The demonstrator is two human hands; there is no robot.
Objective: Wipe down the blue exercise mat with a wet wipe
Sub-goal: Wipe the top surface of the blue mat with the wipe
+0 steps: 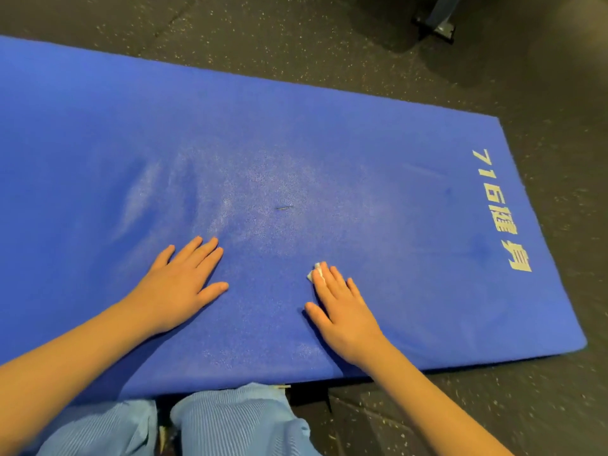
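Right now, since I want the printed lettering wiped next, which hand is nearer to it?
Right. The right hand, pressing the wet wipe on the mat, lies short of the lettering; the left hand rests flat farther away.

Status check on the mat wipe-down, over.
Left hand flat on blue mat, bracing. Right hand flat, fingertips pressing wet wipe to mat. Small dark mark mid-mat ahead; nothing in the way.

One head-worn wide-angle view, looking forward and steeply down, sitting close above the blue exercise mat (296, 143), knees (237, 419) showing at 6 o'clock, speckled floor (329, 34) framing it from 12 to 3 o'clock.
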